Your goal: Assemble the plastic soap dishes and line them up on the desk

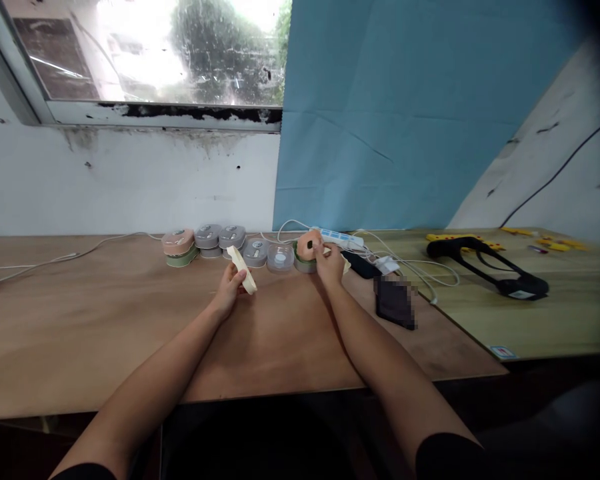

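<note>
My left hand [227,289] grips a thin cream-coloured plastic piece [243,270], tilted and seen nearly edge-on above the table. Farther right, the fingers of my right hand [331,264] close on the edge of a peach-coloured lid [308,245] with a dark hole in it. Directly below that lid is a green and grey container [305,265], partly covered. A bit of cream-coloured material shows beside my right hand; whether I hold it is unclear. Between my hands stand a clear round-topped container [281,257] and a grey small box [256,253].
Grey boxes [220,237] and a pink-and-green box [179,247] line the back left. Behind my right hand lie a power strip [341,239] and white cables. A dark pouch-like object [396,303], partly pixelated, and a black curved frame [500,270] are at right.
</note>
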Demonstrator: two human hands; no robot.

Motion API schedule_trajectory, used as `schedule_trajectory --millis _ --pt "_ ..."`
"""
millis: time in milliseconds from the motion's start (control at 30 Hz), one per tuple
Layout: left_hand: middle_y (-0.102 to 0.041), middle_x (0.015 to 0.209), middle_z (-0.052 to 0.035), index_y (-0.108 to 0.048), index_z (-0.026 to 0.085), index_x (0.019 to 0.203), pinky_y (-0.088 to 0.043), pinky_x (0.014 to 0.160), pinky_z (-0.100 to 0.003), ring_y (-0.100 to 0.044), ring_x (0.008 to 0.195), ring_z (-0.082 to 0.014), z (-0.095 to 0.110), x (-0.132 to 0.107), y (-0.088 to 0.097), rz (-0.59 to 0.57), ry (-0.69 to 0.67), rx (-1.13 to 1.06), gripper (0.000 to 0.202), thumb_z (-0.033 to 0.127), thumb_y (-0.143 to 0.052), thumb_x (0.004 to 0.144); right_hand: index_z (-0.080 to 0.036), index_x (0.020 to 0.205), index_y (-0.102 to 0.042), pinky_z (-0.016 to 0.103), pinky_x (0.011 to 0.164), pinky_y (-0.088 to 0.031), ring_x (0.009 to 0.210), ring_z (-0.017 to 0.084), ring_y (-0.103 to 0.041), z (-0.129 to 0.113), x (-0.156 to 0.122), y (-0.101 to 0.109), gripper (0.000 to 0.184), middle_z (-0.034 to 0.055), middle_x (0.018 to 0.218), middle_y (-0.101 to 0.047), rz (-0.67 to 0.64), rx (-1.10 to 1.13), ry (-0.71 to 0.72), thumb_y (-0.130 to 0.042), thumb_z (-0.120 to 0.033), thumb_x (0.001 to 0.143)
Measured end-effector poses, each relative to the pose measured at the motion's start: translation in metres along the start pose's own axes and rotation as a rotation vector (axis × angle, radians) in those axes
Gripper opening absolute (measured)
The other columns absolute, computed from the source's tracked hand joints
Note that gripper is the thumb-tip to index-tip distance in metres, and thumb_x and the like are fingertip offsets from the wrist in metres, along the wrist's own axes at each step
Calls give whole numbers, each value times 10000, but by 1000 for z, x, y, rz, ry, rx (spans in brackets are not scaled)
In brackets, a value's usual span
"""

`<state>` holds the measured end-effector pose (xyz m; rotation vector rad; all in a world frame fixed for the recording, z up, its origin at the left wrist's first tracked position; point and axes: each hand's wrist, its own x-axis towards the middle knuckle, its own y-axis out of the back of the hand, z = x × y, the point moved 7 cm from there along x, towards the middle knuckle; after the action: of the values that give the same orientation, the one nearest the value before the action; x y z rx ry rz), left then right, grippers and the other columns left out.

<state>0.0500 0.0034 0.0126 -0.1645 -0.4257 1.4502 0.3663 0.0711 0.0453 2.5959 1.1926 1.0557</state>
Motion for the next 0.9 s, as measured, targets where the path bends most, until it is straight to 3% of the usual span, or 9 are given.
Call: schedule_trajectory --millis 200,367,567,667,900 --pt "-620 1046 -61 -451 221 1230 -511 662 -298 -642 758 -165 -5 3 4 -14 -10 1 626 521 -695 738 -174 1001 -648 337 729 -407 715 221 -548 8 0 -1 410 45 739 -617 -33 -84 -61 -513 -504 799" --pt "-613 1047 -61 -457 218 1210 -515 672 -313 -648 752 -174 -6 4 3 -17 2 1 633 532 -705 720 -175 1001 -665 383 898 -399 975 255 -537 -9 -4 -1 385 102 974 -614 1 -152 155 -488 -474 834" --pt "-613 1084 -78 -458 214 1211 -516 678 -316 -642 765 -175 -5 3 3 -17 24 23 658 549 -709 702 -205 1077 -670 374 891 -439 1012 255 -557 -4 -7 -25 551 114 1221 -510 -210 -210 142 -685 -567 662" --pt "-609 1094 -78 -455 216 1222 -516 674 -318 -641 771 -178 -4 2 3 -22 19 26 661 550 -703 708 -193 983 -694 363 898 -439 1025 256 -555 -3 -5 -24 509 106 1174 -542 -193 -220 156 -714 -561 632" --pt "-615 1083 -74 -471 212 1208 -507 666 -307 -637 764 -169 -5 3 4 -16 15 28 637 539 -703 713 -191 813 -656 348 798 -444 890 229 -568 -9 -5 -17 353 75 916 -623 -171 -195 184 -622 -537 750"
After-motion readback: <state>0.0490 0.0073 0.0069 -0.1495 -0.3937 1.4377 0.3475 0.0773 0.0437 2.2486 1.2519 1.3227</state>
